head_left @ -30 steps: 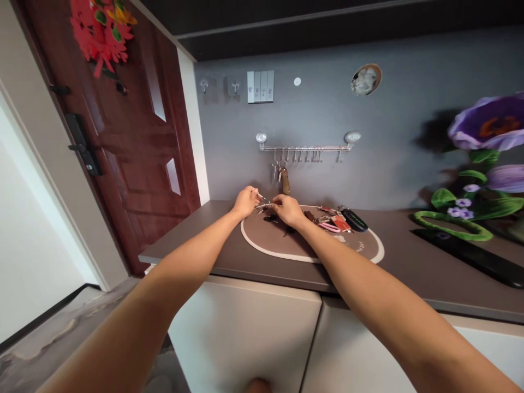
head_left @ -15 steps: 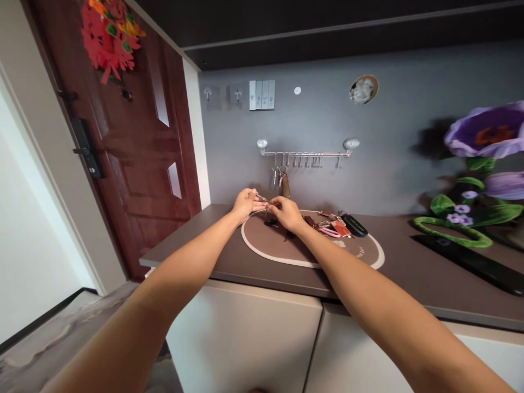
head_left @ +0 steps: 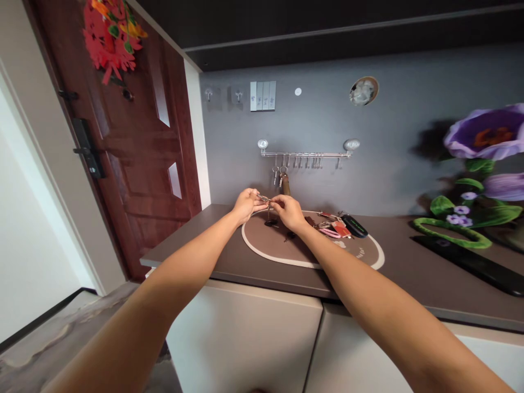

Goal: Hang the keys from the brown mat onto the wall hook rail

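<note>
My left hand [head_left: 245, 205] and my right hand [head_left: 287, 212] meet above the far edge of an oval brown mat [head_left: 286, 254] with a cream rim. Between their fingertips is a small metal key ring [head_left: 263, 197], pinched by my left hand and apparently by my right. A thin metal piece hangs below it. Under my hands lie small dark keys or fobs [head_left: 271, 222]. To the right of my right hand, a heap of key chains [head_left: 333, 227] with pink and red tags lies beside a black key fob [head_left: 354, 225].
Above the mat, a wall-mounted metal hook rail [head_left: 305, 155] carries keys [head_left: 276, 174] and a brown fob [head_left: 285, 185]. The mat sits on a dark brown countertop [head_left: 196, 245] above white cabinets [head_left: 245, 344]. A dark red door [head_left: 139, 142] stands to the left.
My hands have drawn closer together around the small key ring. The view has tilted slightly, so the counter and mat sit a little lower in the frame.
</note>
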The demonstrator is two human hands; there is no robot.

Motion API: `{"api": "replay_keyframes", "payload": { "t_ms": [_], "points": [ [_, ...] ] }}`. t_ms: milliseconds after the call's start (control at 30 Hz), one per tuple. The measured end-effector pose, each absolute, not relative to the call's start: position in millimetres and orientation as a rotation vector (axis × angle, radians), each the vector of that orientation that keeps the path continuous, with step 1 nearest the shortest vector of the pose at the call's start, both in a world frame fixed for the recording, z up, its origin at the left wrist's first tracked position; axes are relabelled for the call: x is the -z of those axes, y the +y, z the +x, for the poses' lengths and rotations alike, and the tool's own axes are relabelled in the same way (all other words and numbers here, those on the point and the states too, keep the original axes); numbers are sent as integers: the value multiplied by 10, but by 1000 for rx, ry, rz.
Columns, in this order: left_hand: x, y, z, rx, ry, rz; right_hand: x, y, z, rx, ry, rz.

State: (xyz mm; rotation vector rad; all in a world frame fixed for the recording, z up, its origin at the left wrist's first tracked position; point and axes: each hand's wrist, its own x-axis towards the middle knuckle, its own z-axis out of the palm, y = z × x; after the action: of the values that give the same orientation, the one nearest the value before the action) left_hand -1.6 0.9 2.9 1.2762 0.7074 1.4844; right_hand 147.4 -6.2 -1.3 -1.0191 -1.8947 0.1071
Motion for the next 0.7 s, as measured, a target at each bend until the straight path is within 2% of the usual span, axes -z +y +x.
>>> {"api": "replay_keyframes", "payload": {
  "t_ms": [400,700],
  "points": [
    [14,26,13,-1410,829,1346,20,85,1531,-450,-1608,-867],
    [140,68,38,-1261,970,1880,11,103,1575,-634,-1447,-757]
  ]
}}
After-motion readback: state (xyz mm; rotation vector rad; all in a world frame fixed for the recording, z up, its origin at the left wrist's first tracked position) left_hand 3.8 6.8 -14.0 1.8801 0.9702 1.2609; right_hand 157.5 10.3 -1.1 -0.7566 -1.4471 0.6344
